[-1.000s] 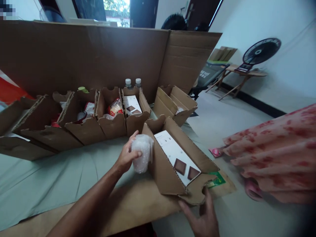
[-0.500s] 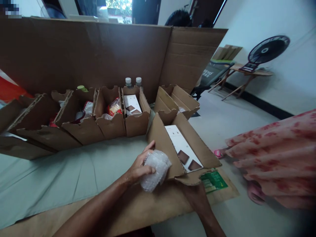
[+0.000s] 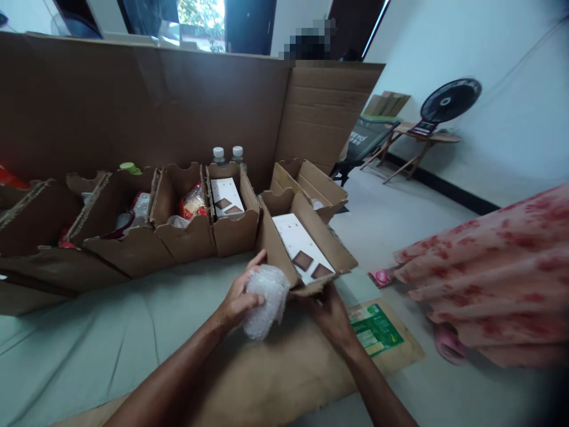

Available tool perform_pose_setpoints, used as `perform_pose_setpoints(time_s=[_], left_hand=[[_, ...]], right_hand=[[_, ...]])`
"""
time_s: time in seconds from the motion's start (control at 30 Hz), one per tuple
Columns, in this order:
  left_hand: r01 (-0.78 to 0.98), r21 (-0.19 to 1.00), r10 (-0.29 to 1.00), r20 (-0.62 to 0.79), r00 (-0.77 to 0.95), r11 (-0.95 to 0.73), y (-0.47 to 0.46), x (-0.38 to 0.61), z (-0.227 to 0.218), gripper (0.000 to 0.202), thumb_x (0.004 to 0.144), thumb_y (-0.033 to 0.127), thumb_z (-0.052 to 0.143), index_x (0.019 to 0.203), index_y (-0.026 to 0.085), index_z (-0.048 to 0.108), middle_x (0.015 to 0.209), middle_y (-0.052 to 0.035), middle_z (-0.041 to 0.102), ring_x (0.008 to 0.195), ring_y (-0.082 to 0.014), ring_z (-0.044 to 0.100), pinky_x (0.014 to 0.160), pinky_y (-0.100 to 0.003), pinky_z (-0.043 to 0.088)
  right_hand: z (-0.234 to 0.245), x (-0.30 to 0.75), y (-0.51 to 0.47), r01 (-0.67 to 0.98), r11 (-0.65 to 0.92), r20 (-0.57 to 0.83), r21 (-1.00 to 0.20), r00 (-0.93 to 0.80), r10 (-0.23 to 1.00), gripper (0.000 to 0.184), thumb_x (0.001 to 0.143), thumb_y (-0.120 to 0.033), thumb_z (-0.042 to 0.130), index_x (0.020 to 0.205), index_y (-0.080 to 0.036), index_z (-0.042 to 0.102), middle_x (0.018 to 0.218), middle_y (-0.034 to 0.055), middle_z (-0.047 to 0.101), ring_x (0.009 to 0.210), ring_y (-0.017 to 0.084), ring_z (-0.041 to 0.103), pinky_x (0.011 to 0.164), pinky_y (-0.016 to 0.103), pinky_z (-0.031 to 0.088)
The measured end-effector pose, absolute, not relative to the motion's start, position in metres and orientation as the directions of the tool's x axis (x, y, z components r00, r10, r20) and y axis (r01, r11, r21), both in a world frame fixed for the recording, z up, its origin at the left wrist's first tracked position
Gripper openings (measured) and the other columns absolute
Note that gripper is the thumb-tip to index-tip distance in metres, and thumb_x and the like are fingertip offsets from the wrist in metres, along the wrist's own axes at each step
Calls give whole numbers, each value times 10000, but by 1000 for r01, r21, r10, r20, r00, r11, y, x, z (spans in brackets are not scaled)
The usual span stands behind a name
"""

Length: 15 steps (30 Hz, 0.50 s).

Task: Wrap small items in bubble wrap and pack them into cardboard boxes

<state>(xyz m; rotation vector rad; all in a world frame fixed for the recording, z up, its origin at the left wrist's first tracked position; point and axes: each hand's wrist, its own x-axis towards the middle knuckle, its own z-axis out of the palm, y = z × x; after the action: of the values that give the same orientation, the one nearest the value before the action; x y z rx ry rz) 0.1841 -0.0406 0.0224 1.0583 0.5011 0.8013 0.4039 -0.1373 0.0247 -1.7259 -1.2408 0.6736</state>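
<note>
1. Head view: the left hand (image 3: 240,296) pinches a bubble-wrapped bundle (image 3: 267,305) between thumb and fingers, just left of an open box (image 3: 274,252).
2. The right hand (image 3: 328,314) touches the box's near end; its fingertips are hidden, so whether they pinch cannot be told.
3. Inside the box lies a white carton (image 3: 291,237).
4. Other boxes (image 3: 184,244) stand in a row beyond, left.

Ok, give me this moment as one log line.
left hand: holding bubble-wrapped bundle | right hand: under near end of cardboard box | inside box: white item with brown squares
</note>
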Motion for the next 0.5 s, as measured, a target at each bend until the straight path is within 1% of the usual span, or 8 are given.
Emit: perform_pose_setpoints(time_s=[0.03,0.1,0.17,0.27,0.33,0.4,0.47,0.5], left_hand=[[-346,898,804,-14,594,272,-38,185,23,868,551,333,728,1395,169,613,1253,-102,698,785,-180,591,641,-250,446],[-360,884,851,-78,519,300,-36,183,22,814,552,333,716,1340,142,636,1095,-80,720,745,-167,564,609,-234,433],[-345,882,884,-147,443,320,-40,178,19,696,572,335,734,1235,137,669,938,-45,702,723,-164,564,603,-230,447],[-306,888,901,-218,376,343,-55,158,12,533,611,345,789,1096,152,679,770,7,640,649,-143,547,572,-216,439],[-271,892,904,-265,337,362,-67,139,7,564,637,385,827,1126,155,665,776,7,649,638,-140,557,558,-209,433],[-221,892,901,-328,284,395,-77,120,3,683,655,460,856,1223,156,632,835,-10,680,645,-145,574,552,-212,439],[-178,891,898,-375,228,417,-85,105,-1,797,656,527,874,1300,154,591,900,-28,700,668,-150,591,565,-218,457],[-165,892,899,-387,207,422,-87,99,-3,836,650,551,880,1319,152,579,924,-35,706,681,-153,597,577,-221,466]], right_hand=[[28,403,-123,549,-167,38,-819,342,939,567,891,-467,652,1349,-171,498,1142,132,767,904,245,770,757,332,622],[37,402,-91,722,-277,-24,-634,339,940,580,905,-448,641,1385,-156,496,1229,152,742,963,247,763,793,323,601],[46,401,-62,813,-341,-43,-473,366,930,553,915,-450,642,1366,-141,553,1199,174,753,1009,292,753,831,355,574],[64,403,-42,846,-379,-44,-374,392,919,431,969,-468,561,1181,-120,701,1020,212,784,1022,376,742,853,422,533],[83,411,-45,866,-377,-31,-328,389,921,399,995,-460,505,1041,-155,757,991,198,790,1022,373,740,860,420,516],[112,429,-51,896,-328,79,-300,366,927,380,1007,-444,473,1025,-210,772,1068,144,794,1047,327,735,877,386,507],[146,454,-42,941,-244,315,-236,312,897,377,1017,-402,439,1112,-248,769,1124,93,790,1037,281,735,875,357,512],[162,466,-30,954,-240,387,-182,294,874,377,1013,-371,437,1147,-245,767,1143,89,788,1048,283,733,874,362,516]])
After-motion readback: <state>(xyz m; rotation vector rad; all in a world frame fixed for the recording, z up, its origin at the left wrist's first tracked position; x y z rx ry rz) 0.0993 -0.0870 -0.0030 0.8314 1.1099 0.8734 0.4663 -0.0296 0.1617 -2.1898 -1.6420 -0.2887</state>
